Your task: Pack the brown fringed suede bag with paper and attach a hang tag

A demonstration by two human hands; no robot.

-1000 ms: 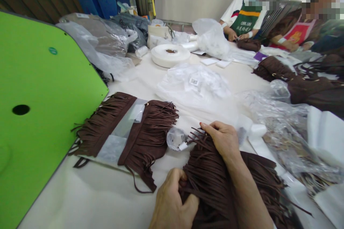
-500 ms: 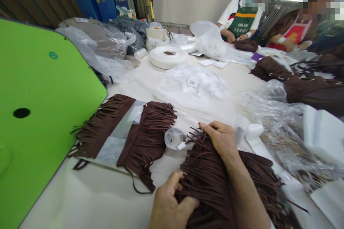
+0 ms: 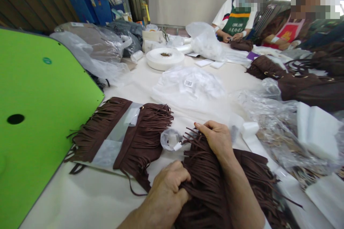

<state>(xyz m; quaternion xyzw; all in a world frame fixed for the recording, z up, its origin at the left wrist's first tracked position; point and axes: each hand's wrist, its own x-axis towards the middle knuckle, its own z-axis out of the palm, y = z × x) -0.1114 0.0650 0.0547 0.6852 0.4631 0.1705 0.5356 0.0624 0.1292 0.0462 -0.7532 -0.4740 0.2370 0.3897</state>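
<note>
A dark brown fringed piece lies on the table right in front of me, its strips spread to both sides. My left hand is closed at its left edge, fingers pinching some of the fringe strips. Higher up, my right hand is closed on the top end of the fringe, thumb and fingers together, with the forearm lying across the piece. To the left rests a second brown fringed piece, with a pale strip and a white tag along its middle. Between the two sits a small clear plastic-wrapped ring.
A bright green panel stands along the left. Behind lie a clear plastic bag with a barcode and a white roll of tape. Crumpled plastic and brown bags cover the right. A co-worker works across the table.
My left hand has moved up and turned over, its fingers closing on the fringe strips. My right hand stays at the top end. The whole view has shifted slightly.
</note>
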